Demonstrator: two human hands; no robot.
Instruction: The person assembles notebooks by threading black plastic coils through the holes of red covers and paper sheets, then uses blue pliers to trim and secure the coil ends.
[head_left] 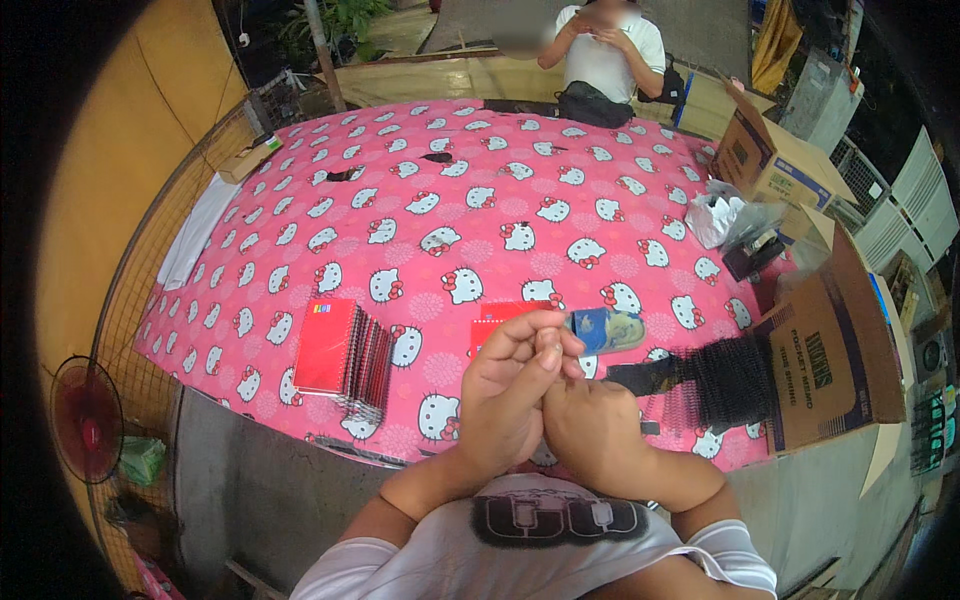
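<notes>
My left hand [508, 385] and my right hand [592, 425] are pressed together in front of my chest, above the near edge of the table. The left fingers curl over the right hand, fingertips meeting. Whether anything small is pinched between them is hidden. Just beyond the fingertips lies a red notebook cover [497, 316] and a blue and yellow flat packet [612, 330]. A pile of black spiral binding coils [722, 380] lies to the right of my right hand.
A pink cat-print cloth [480, 200] covers the big table. A stack of red spiral notebooks [345, 355] lies left. Cardboard boxes [835, 350] and a plastic bag [715, 215] stand right. Another person [605, 55] sits at the far side. A red fan [85, 420] stands at lower left.
</notes>
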